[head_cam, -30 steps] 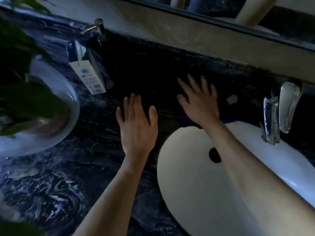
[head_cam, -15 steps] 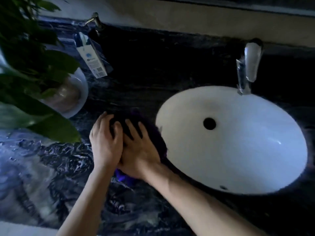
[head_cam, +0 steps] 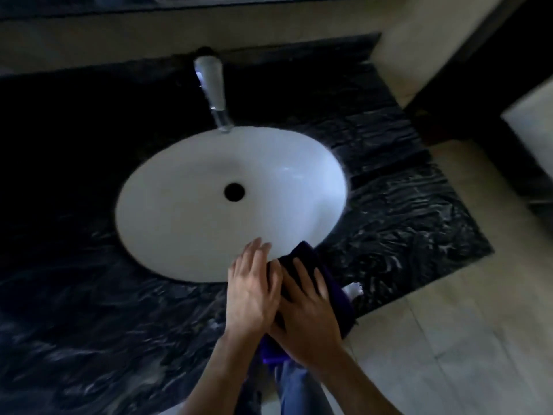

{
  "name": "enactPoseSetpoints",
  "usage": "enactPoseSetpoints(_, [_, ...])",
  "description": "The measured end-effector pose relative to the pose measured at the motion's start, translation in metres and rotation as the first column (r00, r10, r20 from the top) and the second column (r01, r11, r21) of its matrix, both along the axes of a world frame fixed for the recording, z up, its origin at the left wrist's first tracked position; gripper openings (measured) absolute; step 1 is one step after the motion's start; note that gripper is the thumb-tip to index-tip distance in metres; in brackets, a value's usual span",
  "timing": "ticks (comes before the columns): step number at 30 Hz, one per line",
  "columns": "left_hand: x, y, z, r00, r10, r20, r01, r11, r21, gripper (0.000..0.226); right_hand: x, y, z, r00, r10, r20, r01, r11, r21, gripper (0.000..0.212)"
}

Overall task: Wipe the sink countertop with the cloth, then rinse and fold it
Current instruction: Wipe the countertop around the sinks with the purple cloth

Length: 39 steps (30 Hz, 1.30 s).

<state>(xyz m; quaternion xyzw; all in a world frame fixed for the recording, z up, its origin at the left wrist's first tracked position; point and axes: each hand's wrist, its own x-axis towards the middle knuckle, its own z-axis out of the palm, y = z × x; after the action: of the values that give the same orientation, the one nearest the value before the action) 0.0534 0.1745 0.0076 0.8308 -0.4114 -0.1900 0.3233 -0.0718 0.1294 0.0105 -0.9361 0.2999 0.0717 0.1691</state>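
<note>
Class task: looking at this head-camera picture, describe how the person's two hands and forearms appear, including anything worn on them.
Both forearms are bare, with no sleeves in view. The left hand and right hand wear no gloves; no rings, watch or bracelets are visible in the dim, slightly blurred picture.

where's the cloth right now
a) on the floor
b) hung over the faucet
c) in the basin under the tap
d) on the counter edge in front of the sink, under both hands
d: the dark purple cloth lies on the countertop at the near rim of the sink, with the left hand and right hand pressed flat on it.

Left hand [head_cam: 251, 290] flat, fingers spread; right hand [head_cam: 305, 313] flat beside it, touching; both bare forearms extended forward.
</note>
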Motion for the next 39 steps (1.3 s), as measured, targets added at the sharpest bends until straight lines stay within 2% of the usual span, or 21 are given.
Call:
enactPoseSetpoints(3, [-0.037, -0.043, -0.004, 0.991, -0.110, 0.077, 0.107, 0.993, 0.044, 0.051, -0.036, -0.045, -0.002, 0.992, -0.121, -0.020, 0.120, 0.992, -0.036, 0.059])
enactPoseSetpoints(5, [-0.057, -0.076, -0.005, 0.987, -0.127, 0.099, 0.119, 0.989, 0.083, 0.053, -0.053, -0.074, -0.004, 0.983, -0.183, -0.018, 0.182, 0.982, -0.057, 0.059])
enactPoseSetpoints(8, [-0.071, -0.119, -0.007, 1.000, 0.001, 0.016, -0.003, 0.989, 0.150, 0.057, -0.064, -0.115, -0.007, 0.970, -0.244, -0.004, 0.241, 0.962, -0.125, 0.055])
enactPoseSetpoints(12, [-0.083, -0.175, 0.000, 0.974, 0.205, -0.098, -0.177, 0.955, 0.240, 0.049, -0.065, -0.183, -0.013, 0.960, -0.277, 0.048, 0.281, 0.943, -0.178, 0.056])
enactPoseSetpoints(16, [-0.088, -0.193, 0.001, 0.960, 0.276, -0.053, -0.253, 0.930, 0.268, 0.058, -0.045, -0.265, -0.016, 0.962, -0.268, 0.056, 0.273, 0.943, -0.191, 0.062])
enactPoseSetpoints(21, [-0.091, -0.190, 0.003, 0.954, 0.300, -0.014, -0.286, 0.922, 0.260, 0.053, -0.016, -0.317, -0.019, 0.969, -0.238, 0.066, 0.246, 0.946, -0.210, 0.062])
enactPoseSetpoints(26, [-0.094, -0.188, 0.002, 0.940, 0.339, -0.047, -0.322, 0.923, 0.211, 0.051, -0.020, -0.298, -0.020, 0.971, -0.225, 0.075, 0.237, 0.941, -0.241, 0.059])
enactPoseSetpoints(30, [-0.093, -0.182, 0.006, 0.912, 0.387, -0.139, -0.365, 0.917, 0.160, 0.056, -0.059, -0.199, -0.013, 0.983, -0.152, 0.102, 0.168, 0.971, -0.172, 0.060])
enactPoseSetpoints(33, [-0.091, -0.176, 0.008, 0.926, 0.327, -0.189, -0.320, 0.945, 0.067, 0.053, -0.095, -0.137, -0.008, 0.992, -0.118, 0.036, 0.121, 0.988, -0.094, 0.061])
enactPoseSetpoints(36, [-0.090, -0.173, 0.006, 0.943, 0.277, -0.185, -0.267, 0.961, 0.076, 0.053, -0.104, -0.147, -0.007, 0.998, -0.058, -0.008, 0.058, 0.997, -0.054, 0.063])
enactPoseSetpoints(39, [-0.089, -0.173, 0.005, 0.959, 0.248, -0.140, -0.239, 0.968, 0.078, 0.058, -0.089, -0.188, -0.008, 0.997, -0.048, 0.054, 0.053, 0.994, -0.100, 0.059])
